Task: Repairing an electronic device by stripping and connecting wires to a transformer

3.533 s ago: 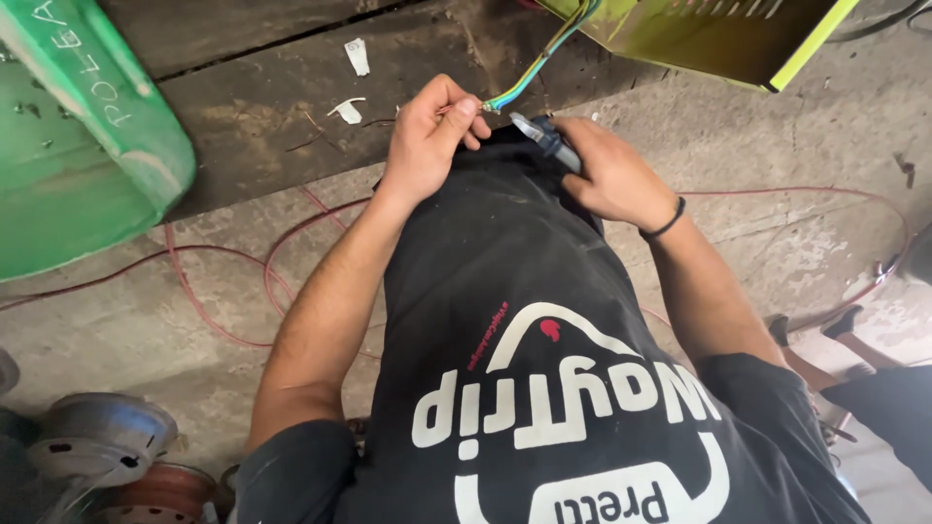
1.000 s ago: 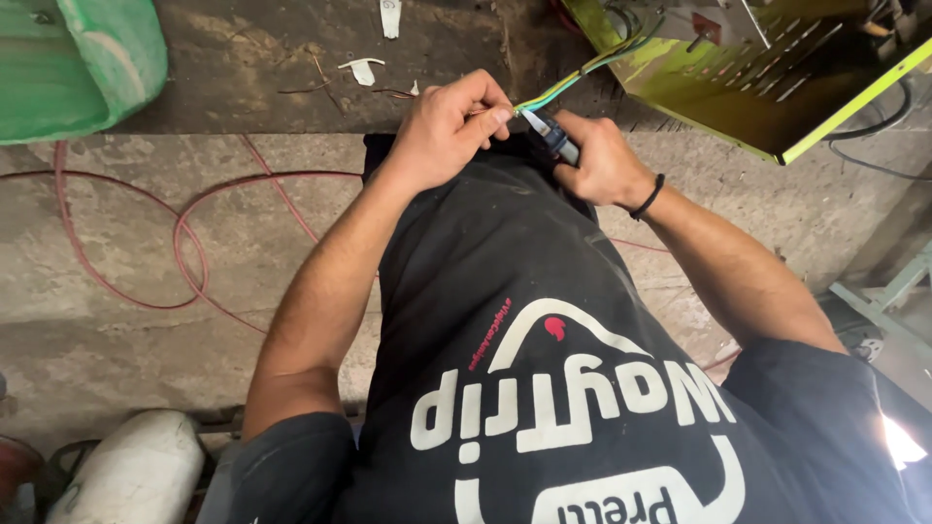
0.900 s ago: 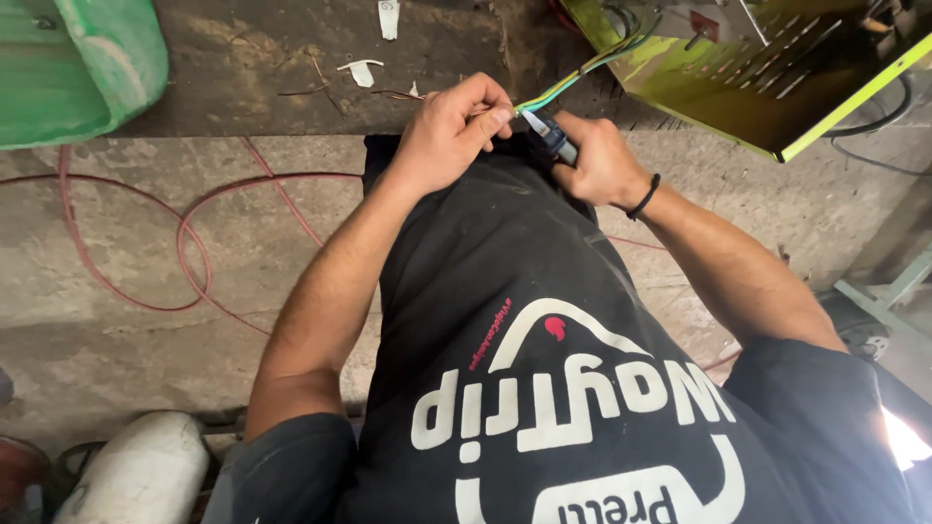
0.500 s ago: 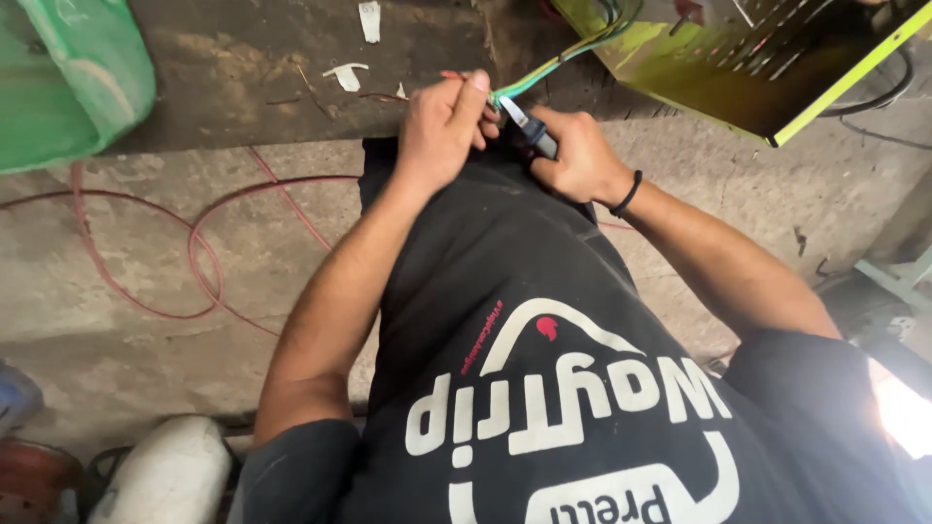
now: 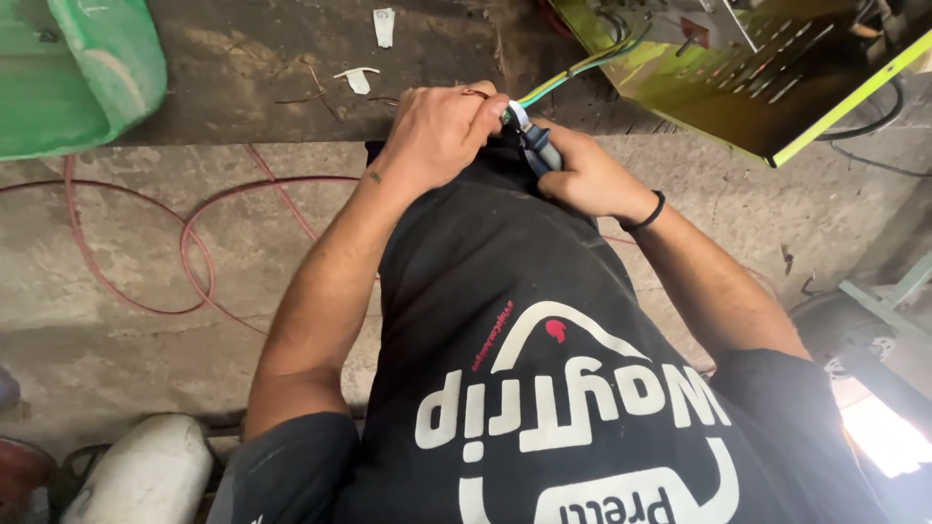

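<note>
In the head view, top centre, the left hand (image 5: 442,131) is pinching the green and yellow wires (image 5: 573,73) closed-fingered; the right hand (image 5: 587,180) is gripping what seems a dark-handled cutting tool (image 5: 539,150). Squeezing too hard risks severing the conductor or nicking fingers.

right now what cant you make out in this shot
- Head view: working end of the hand tool, hidden between the left hand and right hand.
- Head view: where the green and yellow wires end, covered by the left fingers.
- Head view: yellow-green metal housing, cut off by the top and right edges.
- Head view: green plastic tub, cut off at the left edge.
</note>
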